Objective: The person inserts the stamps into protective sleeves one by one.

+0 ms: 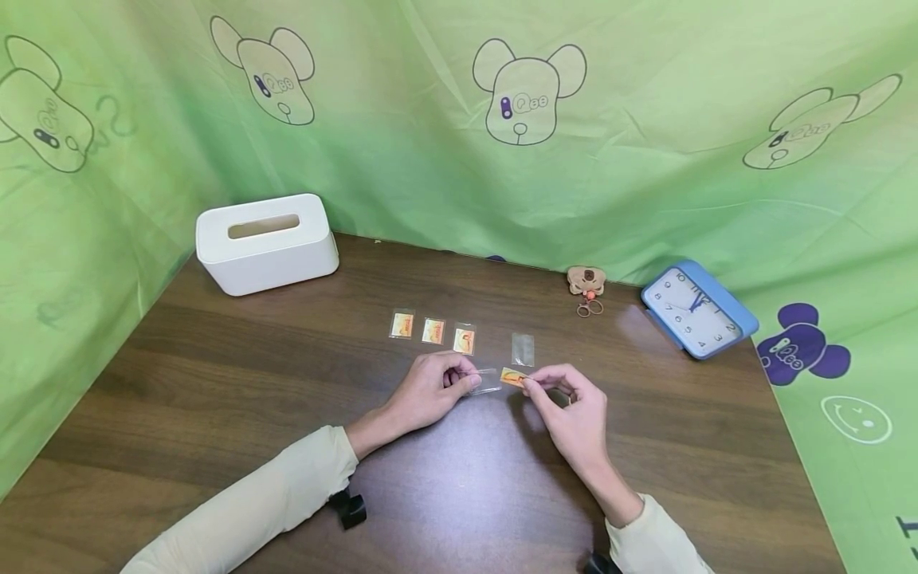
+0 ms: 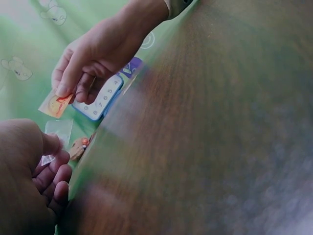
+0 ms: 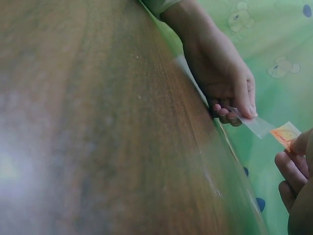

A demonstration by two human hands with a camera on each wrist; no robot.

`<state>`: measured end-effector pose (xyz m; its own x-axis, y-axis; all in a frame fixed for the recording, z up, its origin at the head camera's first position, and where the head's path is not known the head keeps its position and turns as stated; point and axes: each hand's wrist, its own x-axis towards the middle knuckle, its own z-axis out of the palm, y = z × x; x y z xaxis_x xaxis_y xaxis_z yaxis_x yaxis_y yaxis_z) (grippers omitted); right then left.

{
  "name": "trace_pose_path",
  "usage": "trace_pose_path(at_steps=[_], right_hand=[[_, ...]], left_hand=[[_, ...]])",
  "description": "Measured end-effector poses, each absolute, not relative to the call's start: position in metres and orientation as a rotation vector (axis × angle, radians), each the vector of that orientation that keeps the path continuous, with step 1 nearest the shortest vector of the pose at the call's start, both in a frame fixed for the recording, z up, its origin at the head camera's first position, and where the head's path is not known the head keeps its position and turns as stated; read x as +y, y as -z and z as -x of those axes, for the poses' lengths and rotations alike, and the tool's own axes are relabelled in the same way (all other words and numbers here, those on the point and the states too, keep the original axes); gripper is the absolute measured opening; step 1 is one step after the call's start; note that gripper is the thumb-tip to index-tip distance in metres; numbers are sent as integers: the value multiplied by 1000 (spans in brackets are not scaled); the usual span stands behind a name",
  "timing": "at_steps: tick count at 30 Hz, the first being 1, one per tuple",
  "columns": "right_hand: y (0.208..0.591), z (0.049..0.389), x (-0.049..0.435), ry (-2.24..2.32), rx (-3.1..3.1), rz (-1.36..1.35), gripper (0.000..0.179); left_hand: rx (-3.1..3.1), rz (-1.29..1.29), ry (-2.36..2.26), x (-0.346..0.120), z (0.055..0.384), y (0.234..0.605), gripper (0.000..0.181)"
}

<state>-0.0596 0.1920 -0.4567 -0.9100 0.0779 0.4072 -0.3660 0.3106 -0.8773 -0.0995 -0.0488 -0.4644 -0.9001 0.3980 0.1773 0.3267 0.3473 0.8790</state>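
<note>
A small clear plastic sleeve (image 1: 487, 381) is pinched between the thumb and fingers of my left hand (image 1: 436, 388), its free end facing right. My right hand (image 1: 571, 406) pinches a small orange-and-yellow stamp (image 1: 512, 376) by its right edge. In the right wrist view the stamp (image 3: 285, 135) is close to the end of the sleeve (image 3: 255, 124); whether they touch I cannot tell. Behind the hands, three sleeved stamps lie in a row: a left one (image 1: 402, 324), a middle one (image 1: 433, 331) and a right one (image 1: 464, 340). Another clear sleeve (image 1: 523, 349) lies flat beyond the stamp.
A white tissue box (image 1: 267, 243) stands at the back left of the brown wooden table (image 1: 215, 414). At the back right are a brown bear-shaped keychain (image 1: 586, 281) and a blue clock (image 1: 697, 309). Green printed cloth (image 1: 402, 159) hangs behind the table.
</note>
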Motion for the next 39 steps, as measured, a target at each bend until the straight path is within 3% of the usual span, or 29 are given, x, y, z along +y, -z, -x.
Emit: trace_pose_path(at_steps=[39], right_hand=[[459,62,191,-1660,-2407,-272,8]], left_hand=[[2536,-685,-1594,-48,99,464,7]])
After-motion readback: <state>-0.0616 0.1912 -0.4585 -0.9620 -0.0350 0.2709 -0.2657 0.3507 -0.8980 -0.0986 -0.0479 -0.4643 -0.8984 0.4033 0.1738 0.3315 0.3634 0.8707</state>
